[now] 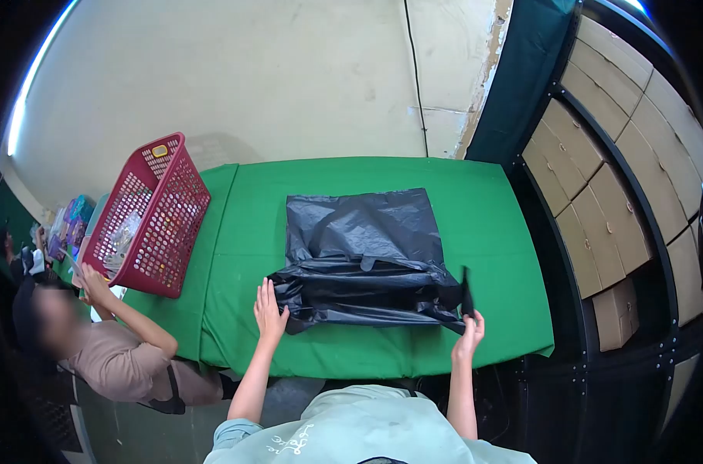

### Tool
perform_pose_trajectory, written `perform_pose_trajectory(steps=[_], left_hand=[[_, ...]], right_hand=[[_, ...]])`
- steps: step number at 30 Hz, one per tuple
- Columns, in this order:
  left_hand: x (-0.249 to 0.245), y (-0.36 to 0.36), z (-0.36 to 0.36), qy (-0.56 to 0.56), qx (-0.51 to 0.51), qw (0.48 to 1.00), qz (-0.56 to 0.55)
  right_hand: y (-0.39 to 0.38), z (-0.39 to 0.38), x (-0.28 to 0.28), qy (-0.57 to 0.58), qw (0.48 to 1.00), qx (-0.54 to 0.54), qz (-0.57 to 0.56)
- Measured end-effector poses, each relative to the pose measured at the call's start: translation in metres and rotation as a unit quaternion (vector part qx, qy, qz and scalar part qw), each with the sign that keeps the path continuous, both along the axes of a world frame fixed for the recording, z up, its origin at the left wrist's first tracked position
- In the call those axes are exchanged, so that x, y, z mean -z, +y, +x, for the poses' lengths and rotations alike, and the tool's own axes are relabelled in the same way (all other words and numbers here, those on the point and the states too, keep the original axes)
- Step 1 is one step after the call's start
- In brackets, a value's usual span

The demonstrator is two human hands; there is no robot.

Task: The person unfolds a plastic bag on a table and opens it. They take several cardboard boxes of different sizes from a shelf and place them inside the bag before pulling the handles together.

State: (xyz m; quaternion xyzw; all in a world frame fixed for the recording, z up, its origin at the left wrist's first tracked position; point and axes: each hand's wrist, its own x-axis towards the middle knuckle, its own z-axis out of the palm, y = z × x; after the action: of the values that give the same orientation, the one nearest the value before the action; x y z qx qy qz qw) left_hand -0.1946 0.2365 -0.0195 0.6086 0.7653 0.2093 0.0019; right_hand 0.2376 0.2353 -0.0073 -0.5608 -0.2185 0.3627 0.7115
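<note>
Mid-frame: black plastic bag [363, 224], mouth gaping, on green tablecloth [494, 232]. Left hand [270, 313], fingers extended, against bag's left side; right hand [469, 334] pinches its lower-right corner. Mid-left: red perforated basket [170, 232]. Lower left: co-worker [123, 356]. Right: cardboard boxes [614, 220], black shelving [588, 340].

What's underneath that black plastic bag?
The black bag lies on a green cloth, which shows around it. Anything else directly beneath is covered by the bag, so that cannot be seen.

Bare forearms [250, 383] extend toward 12 o'clock: left grip [272, 312], between 7 and 8 o'clock, fingers [264, 290] straight; right grip [469, 332], at 4 o'clock, pinched.
</note>
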Motion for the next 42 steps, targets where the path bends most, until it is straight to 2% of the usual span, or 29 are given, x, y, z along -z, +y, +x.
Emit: perform_pose_trajectory(steps=[1, 3, 6, 9, 10, 13, 16, 17, 19, 20, 21, 23, 24, 27, 28, 31, 32, 35, 36, 37, 39, 40, 41, 42], left_hand=[[0.001, -0.001, 0.003, -0.002, -0.007, 1.000, -0.003], [0.006, -0.003, 0.011, -0.008, -0.023, 1.000, -0.013], [0.016, -0.004, 0.016, -0.034, -0.015, 0.999, 0.006], [0.014, -0.005, 0.020, -0.032, -0.034, 0.999, 0.012], [0.004, -0.008, 0.027, -0.030, -0.050, 0.998, 0.025], [-0.016, -0.018, 0.053, -0.051, -0.087, 0.988, 0.114], [-0.036, -0.028, 0.079, -0.076, -0.109, 0.975, 0.178], [-0.034, -0.028, 0.077, -0.186, -0.124, 0.961, 0.161], [-0.027, -0.022, 0.067, -0.395, -0.142, 0.900, 0.123], [-0.025, -0.017, 0.063, -0.386, -0.119, 0.900, 0.164], [-0.029, -0.013, 0.059, -0.388, -0.101, 0.911, 0.095], [-0.037, -0.007, 0.054, -0.387, -0.062, 0.919, -0.044], [-0.039, -0.004, 0.057, -0.371, -0.055, 0.926, -0.045], [-0.004, 0.001, 0.049, -0.329, -0.079, 0.929, -0.153], [0.025, 0.000, 0.043, -0.271, -0.088, 0.946, -0.152], [0.036, -0.006, 0.049, -0.217, -0.135, 0.949, -0.183], [0.039, -0.007, 0.049, -0.240, -0.144, 0.944, -0.175], [0.038, -0.008, 0.052, -0.243, -0.129, 0.950, -0.145], [0.046, -0.009, 0.050, -0.265, -0.104, 0.951, -0.120], [0.055, -0.009, 0.050, -0.319, -0.104, 0.935, -0.115], [0.064, -0.007, 0.053, -0.426, -0.103, 0.893, -0.104], [0.080, -0.009, 0.053, -0.459, -0.103, 0.877, -0.100], [0.104, -0.013, 0.052, -0.491, -0.104, 0.860, -0.095], [0.109, -0.017, 0.055, -0.522, -0.105, 0.841, -0.090]], right_hand=[[0.003, 0.014, 0.011, 0.093, 0.994, 0.011, 0.053], [0.007, 0.040, 0.027, 0.268, 0.963, 0.033, 0.025], [0.014, 0.082, 0.115, 0.285, 0.947, 0.005, -0.148], [0.015, 0.087, 0.130, 0.034, 0.954, 0.084, -0.286], [0.013, 0.073, 0.116, -0.008, 0.967, 0.136, -0.214], [0.008, 0.023, 0.024, -0.225, 0.910, 0.217, -0.272], [-0.011, 0.001, -0.029, -0.409, 0.890, 0.147, -0.141], [-0.012, -0.002, -0.039, -0.352, 0.927, 0.088, -0.095], [-0.013, -0.010, -0.055, -0.224, 0.974, -0.027, -0.006], [-0.012, -0.016, -0.071, -0.170, 0.980, -0.098, -0.017], [-0.008, -0.022, -0.080, -0.135, 0.978, -0.160, -0.009], [-0.005, -0.039, -0.100, 0.005, 0.970, -0.242, -0.014], [-0.002, -0.039, -0.094, 0.010, 0.960, -0.280, -0.015], [0.011, -0.041, -0.072, -0.023, 0.956, -0.284, -0.063], [0.014, -0.037, -0.060, -0.056, 0.954, -0.285, -0.080], [0.016, -0.037, -0.060, -0.283, 0.919, -0.261, -0.084], [0.014, -0.041, -0.066, -0.272, 0.924, -0.253, -0.089], [0.015, -0.040, -0.059, -0.504, 0.824, -0.258, -0.007], [0.016, -0.047, -0.059, -0.473, 0.843, -0.257, -0.001], [0.017, -0.051, -0.062, -0.422, 0.857, -0.291, -0.043], [0.022, -0.061, -0.065, -0.343, 0.891, -0.292, -0.056], [0.027, -0.061, -0.062, -0.335, 0.880, -0.325, -0.088], [0.027, -0.060, -0.060, -0.420, 0.846, -0.312, -0.105], [0.028, -0.059, -0.059, -0.501, 0.804, -0.297, -0.121]])
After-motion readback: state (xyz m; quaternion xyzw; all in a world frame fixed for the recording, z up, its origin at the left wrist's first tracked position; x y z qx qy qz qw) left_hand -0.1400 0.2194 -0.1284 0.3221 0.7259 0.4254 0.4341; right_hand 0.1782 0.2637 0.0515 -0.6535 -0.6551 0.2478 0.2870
